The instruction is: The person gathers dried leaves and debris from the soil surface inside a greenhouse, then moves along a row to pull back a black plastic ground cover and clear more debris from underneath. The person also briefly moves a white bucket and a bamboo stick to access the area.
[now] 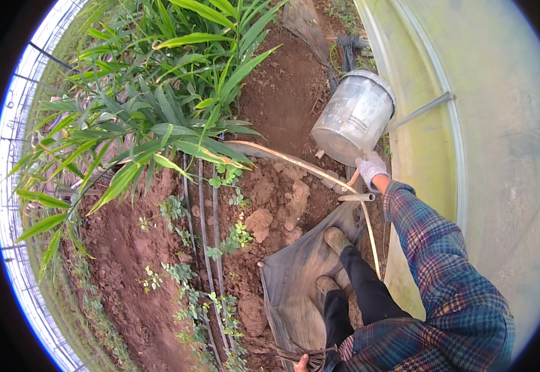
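Observation:
My right hand (371, 169), in a pale work glove, is at the base of a dirty whitish plastic bucket (356, 116); its fingers are partly hidden, so I cannot tell how it grips. The bucket is tilted, its rim towards the top right and its bottom towards my hand. At the bottom edge of the view, my left hand (301, 363) is shut on a bundle of thin brown stems or twigs (305, 354); only a finger or thumb shows. Below the bucket lie a short pale pipe (356, 197) and a long thin curved hose or rod (298, 162).
My shoes stand on dark sheeting (293, 288) over reddish soil. Tall leafy green plants (158, 102) grow at the upper left. Black drip lines (205, 223) run past small seedlings (237, 235). A plastic greenhouse wall (498, 139) with a metal strut is on the right.

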Motion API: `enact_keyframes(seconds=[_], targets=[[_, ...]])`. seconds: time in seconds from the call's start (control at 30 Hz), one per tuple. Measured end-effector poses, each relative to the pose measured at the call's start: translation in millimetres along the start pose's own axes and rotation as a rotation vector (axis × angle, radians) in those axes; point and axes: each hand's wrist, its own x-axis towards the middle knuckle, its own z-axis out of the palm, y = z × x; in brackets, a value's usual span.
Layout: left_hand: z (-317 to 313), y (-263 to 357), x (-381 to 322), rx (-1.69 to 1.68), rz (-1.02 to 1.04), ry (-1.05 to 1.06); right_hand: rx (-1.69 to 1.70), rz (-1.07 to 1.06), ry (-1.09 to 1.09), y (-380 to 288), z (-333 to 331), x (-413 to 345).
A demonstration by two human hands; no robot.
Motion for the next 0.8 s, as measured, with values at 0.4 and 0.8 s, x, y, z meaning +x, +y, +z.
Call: enact_keyframes(seconds=[0.4, 0.8], targets=[[15, -9, 24, 0.036, -0.122, 0.036, -0.308, -0.111, -0.028, -14, 50, 81], [28, -9, 39, 0.059, -0.178, 0.001, -0.421, -0.136, -0.072, -18, 67, 51]])
